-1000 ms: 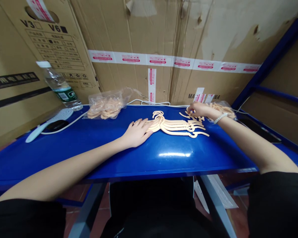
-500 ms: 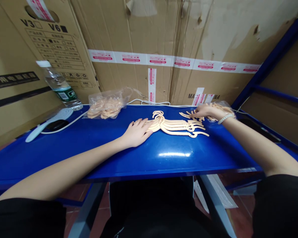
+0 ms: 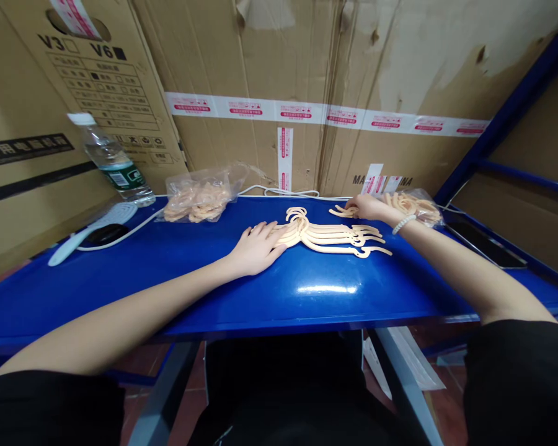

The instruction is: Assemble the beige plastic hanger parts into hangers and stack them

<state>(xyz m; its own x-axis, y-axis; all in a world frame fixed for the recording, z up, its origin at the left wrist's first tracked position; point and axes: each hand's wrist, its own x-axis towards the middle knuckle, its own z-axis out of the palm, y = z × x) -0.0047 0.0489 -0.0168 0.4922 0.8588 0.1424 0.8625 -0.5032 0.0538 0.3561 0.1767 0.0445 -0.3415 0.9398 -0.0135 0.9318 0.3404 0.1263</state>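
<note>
My left hand lies flat, fingers spread, over the left ends of a bundle of pale beige strips. These slender strips run side by side to the right. Some curl upward near the left hand, and several have hooked or forked right ends. Behind those right ends, my right hand has its fingers closed on a beige curved strip, whose tips stick out to the left. How many pieces it holds is hidden. A clear plastic bag of similar strips lies beside the right wrist.
Another clear bag of beige strips lies at the back left, near a water bottle and a pale blue hairbrush. A phone rests on the right of the blue table. Cardboard stands behind, with a white cable along it.
My right hand has shifted slightly left and back, bringing the beige strip with it away from the bundle's right ends. The left hand stays in place.
</note>
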